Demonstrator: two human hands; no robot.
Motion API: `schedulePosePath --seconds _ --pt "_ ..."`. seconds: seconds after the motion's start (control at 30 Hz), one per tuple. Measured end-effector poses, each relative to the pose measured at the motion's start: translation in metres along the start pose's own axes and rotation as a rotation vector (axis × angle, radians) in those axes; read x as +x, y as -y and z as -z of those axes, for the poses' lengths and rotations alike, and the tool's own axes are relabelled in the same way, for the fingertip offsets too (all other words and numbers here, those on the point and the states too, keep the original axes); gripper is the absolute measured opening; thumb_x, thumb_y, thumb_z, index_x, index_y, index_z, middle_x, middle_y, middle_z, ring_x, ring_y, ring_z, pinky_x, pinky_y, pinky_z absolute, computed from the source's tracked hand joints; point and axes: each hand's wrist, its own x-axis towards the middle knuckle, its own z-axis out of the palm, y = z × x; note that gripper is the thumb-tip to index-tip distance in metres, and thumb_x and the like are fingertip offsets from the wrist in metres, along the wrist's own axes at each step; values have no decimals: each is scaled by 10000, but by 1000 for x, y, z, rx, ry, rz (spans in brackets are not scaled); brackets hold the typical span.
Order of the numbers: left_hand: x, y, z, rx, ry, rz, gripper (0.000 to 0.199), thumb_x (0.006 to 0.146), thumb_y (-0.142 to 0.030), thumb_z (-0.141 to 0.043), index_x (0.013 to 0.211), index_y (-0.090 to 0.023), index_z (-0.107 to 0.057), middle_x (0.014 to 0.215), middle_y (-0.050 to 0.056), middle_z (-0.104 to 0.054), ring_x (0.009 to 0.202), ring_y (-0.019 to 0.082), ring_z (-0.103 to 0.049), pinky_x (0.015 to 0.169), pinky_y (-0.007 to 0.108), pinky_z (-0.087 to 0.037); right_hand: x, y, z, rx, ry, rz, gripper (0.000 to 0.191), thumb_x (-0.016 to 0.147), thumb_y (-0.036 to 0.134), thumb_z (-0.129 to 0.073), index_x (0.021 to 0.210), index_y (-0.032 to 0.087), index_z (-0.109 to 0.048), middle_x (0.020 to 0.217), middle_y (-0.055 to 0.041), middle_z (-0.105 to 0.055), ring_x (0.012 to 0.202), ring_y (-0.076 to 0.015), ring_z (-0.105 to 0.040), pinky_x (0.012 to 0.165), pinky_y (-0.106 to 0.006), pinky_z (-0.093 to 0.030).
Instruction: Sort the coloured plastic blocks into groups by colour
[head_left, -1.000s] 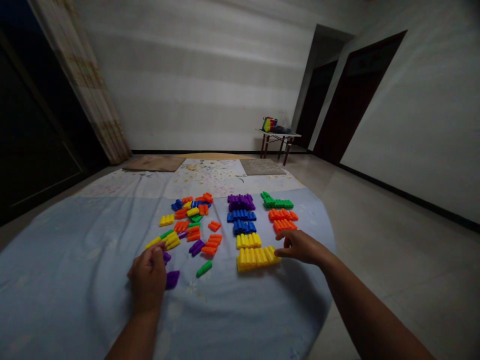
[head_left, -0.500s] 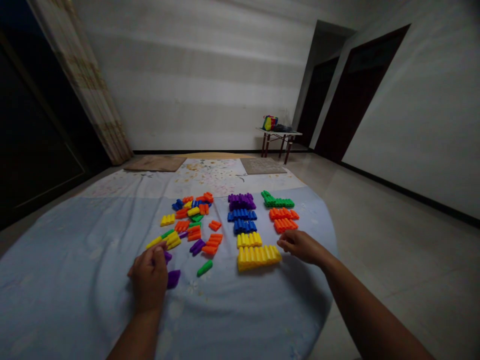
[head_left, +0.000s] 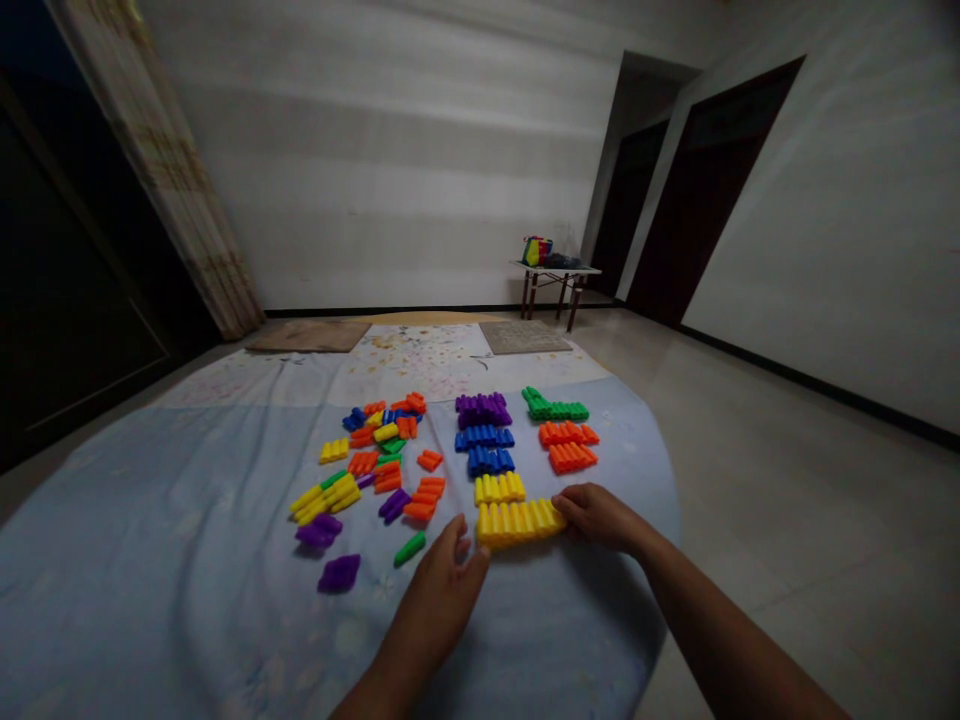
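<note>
Left hand (head_left: 442, 585) at lower centre of frame, forearm (head_left: 390, 675) rising from bottom edge, slanting up and right. Palm faces inward; thumb and fingers apart, thumb tip just beside the left end of the long yellow row (head_left: 521, 523); contact unclear. Right hand (head_left: 600, 515) right of centre, arm coming in from lower right corner, wrist nearly straight, back of hand up. Its fingers are curled at the row's right end, touching; can't tell if clamped. Long yellow row sits low centre on the cloth-covered desk (head_left: 187, 570), between both hands. Shorter yellow row (head_left: 499, 488) just above it in frame, blue rows (head_left: 486, 448) above that. Single green piece (head_left: 409, 549) left of the left hand's fingers, purple block (head_left: 340, 573) farther left.
</note>
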Motion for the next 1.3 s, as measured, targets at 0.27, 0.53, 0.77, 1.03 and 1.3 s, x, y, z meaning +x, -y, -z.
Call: schedulePosePath --seconds 0.27,0.53,0.77,1.03,1.3 --pt "3 -1 -8 -63 103 -22 388 711 -379 -550 1030 -161 -590 1170 151 -612 1092 264 -568 916 381 -454 2 4 -4 16 -16 -19 337 882 324 -356 709 157 -592 626 -33 -639 532 -106 -537 499 -195 -347" --pt "3 -9 -5 14 116 -50 300 742 -358 -523 968 -177 -607 1142 115 -634 1090 261 -568 888 354 -470 -1 17 -3 -140 -89 57 343 870 289 -340 672 164 -590 636 -32 -633 571 -112 -533 525 -203 -319" --pt "1 -6 -4 73 169 -101 401 784 -377 -462 1106 -157 -556 1191 114 -605 1087 208 -566 929 304 -427 -1 21 -4 -220 -89 75 330 861 272 -338 660 164 -575 645 -33 -618 588 -120 -525 537 -218 -301" --pt "11 -5 17 40 -14 -57 532 745 -433 -512 1173 -118 -538 1177 140 -606 1072 220 -573 935 336 -427 10 2 2 -4 -221 2 362 878 372 -313 704 179 -565 678 -31 -648 571 -135 -581 555 -229 -385" --pt "53 15 101 113 -663 -223 397 804 -429 -408 1037 -166 -594 962 76 -670 855 197 -632 783 346 -504 30 38 1 44 -369 234 316 854 376 -405 907 163 -632 692 -25 -649 620 -145 -594 594 -237 -420"
